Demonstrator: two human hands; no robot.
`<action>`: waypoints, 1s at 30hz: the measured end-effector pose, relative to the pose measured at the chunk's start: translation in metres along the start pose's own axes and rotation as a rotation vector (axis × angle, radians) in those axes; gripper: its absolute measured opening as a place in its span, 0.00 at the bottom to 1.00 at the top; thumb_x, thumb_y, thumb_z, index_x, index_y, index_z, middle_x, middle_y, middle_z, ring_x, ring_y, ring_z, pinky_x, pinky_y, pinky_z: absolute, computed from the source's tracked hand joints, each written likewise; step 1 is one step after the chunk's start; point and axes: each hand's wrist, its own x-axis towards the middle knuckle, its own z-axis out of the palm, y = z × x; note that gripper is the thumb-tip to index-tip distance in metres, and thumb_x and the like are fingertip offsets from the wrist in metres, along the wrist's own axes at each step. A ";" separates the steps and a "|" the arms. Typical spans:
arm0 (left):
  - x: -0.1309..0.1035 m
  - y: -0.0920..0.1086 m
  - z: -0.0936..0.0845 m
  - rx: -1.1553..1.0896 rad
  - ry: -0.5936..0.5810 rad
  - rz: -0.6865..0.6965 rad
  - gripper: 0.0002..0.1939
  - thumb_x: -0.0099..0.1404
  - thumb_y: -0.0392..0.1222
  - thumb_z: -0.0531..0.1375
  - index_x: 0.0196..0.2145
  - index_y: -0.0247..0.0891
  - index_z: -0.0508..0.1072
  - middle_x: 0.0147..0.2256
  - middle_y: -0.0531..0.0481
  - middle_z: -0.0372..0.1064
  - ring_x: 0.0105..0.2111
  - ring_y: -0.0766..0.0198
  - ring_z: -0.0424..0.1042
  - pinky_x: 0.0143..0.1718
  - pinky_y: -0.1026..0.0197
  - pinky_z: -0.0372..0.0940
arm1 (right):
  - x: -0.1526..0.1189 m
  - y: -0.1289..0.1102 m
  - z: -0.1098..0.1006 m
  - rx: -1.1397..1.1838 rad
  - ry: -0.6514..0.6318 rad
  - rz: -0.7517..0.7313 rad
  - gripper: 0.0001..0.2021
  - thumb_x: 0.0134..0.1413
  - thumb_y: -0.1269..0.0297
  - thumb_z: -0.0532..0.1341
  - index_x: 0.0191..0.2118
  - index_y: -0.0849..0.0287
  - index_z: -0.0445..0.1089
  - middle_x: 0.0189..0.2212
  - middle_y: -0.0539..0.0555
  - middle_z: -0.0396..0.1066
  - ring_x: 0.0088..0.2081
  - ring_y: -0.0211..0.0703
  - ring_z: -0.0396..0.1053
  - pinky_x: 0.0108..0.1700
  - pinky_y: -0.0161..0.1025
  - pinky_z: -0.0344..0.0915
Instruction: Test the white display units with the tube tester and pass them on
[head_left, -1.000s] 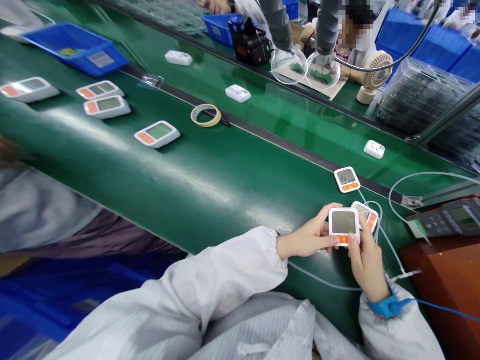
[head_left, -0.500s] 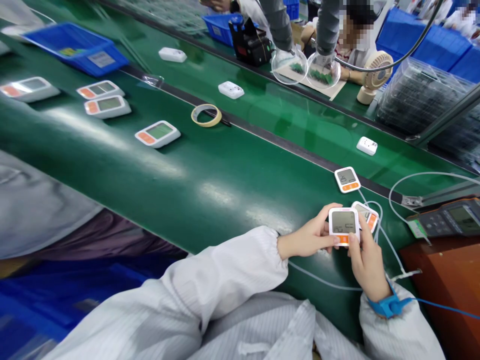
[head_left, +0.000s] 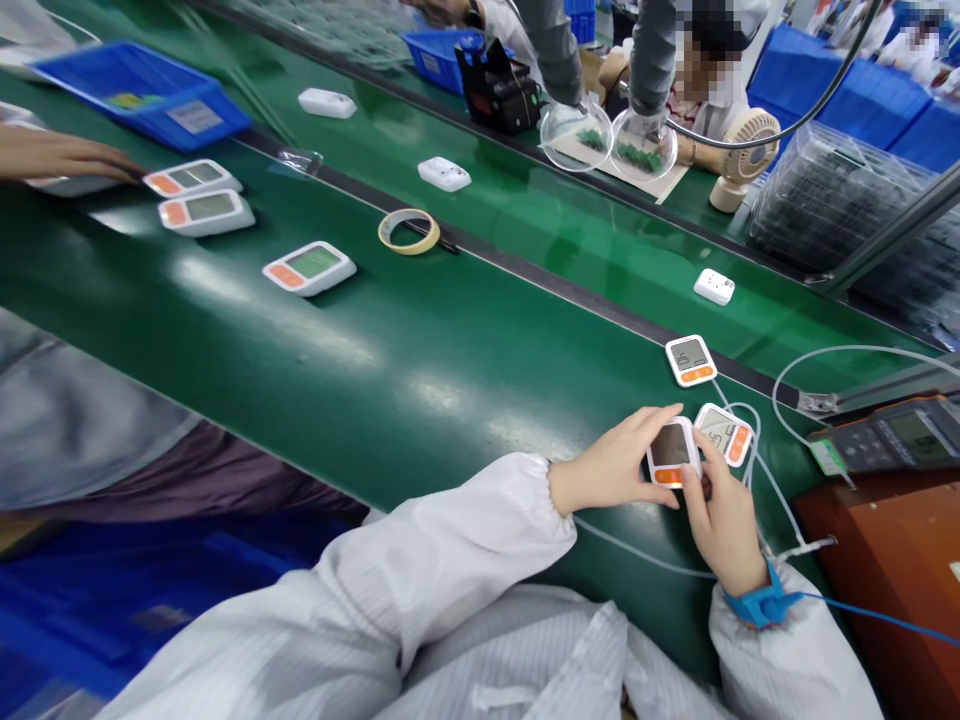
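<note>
Between my hands is a white monitor with orange buttons [head_left: 673, 455], its screen dark and tilted. My left hand [head_left: 616, 462] grips its left side, thumb low and fingers at the top edge. At its right side, my right hand [head_left: 721, 515] holds it with the thumb by the orange buttons; a blue strap circles that wrist. Just behind, a second monitor [head_left: 723, 436] lies on the green bench with digits showing. Farther back lies a third monitor [head_left: 691, 361], a thin tube running from it.
A tape roll [head_left: 409, 232] and several monitors lie left, near a blue bin [head_left: 142, 95] and another person's hand [head_left: 67, 157]. White devices sit on the belt [head_left: 555, 240] behind. At right are a handheld meter [head_left: 892, 435], an orange-brown box [head_left: 885, 540] and loose tubes.
The held monitor has tilted and shifted slightly left, and its screen has darkened. Another person's hand has come in at the far left. The white devices on the belt have moved left.
</note>
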 end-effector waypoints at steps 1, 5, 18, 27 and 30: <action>0.000 -0.001 0.000 0.067 -0.013 0.028 0.55 0.50 0.53 0.73 0.67 0.39 0.51 0.63 0.31 0.55 0.62 0.39 0.57 0.61 0.35 0.55 | 0.000 0.000 0.001 -0.017 0.003 -0.008 0.23 0.71 0.55 0.49 0.62 0.62 0.62 0.40 0.58 0.77 0.34 0.47 0.77 0.38 0.40 0.72; -0.002 -0.006 0.005 0.194 0.027 0.033 0.54 0.52 0.47 0.71 0.69 0.39 0.47 0.60 0.33 0.59 0.58 0.40 0.61 0.59 0.37 0.57 | -0.001 -0.002 0.003 -0.002 0.005 -0.056 0.21 0.71 0.57 0.48 0.62 0.61 0.63 0.46 0.60 0.76 0.40 0.48 0.77 0.41 0.41 0.72; 0.052 -0.001 0.013 0.268 0.298 0.010 0.39 0.52 0.42 0.71 0.59 0.41 0.60 0.51 0.43 0.65 0.52 0.50 0.66 0.55 0.47 0.62 | -0.005 -0.011 0.002 -0.100 -0.061 -0.145 0.06 0.65 0.61 0.60 0.38 0.57 0.67 0.29 0.50 0.71 0.29 0.42 0.72 0.33 0.38 0.67; 0.056 -0.001 0.005 0.575 0.208 -0.150 0.35 0.58 0.57 0.67 0.57 0.38 0.64 0.55 0.38 0.64 0.54 0.43 0.65 0.54 0.41 0.60 | -0.024 -0.031 0.035 -0.117 -0.413 -0.432 0.09 0.53 0.73 0.70 0.38 0.57 0.71 0.41 0.52 0.73 0.42 0.51 0.71 0.43 0.48 0.72; 0.050 -0.003 -0.010 0.509 0.182 -0.098 0.36 0.59 0.58 0.66 0.59 0.39 0.63 0.55 0.38 0.65 0.54 0.44 0.66 0.54 0.42 0.62 | -0.025 -0.027 0.037 -0.070 -0.399 -0.433 0.07 0.57 0.77 0.64 0.36 0.58 0.69 0.37 0.52 0.73 0.39 0.48 0.71 0.43 0.46 0.72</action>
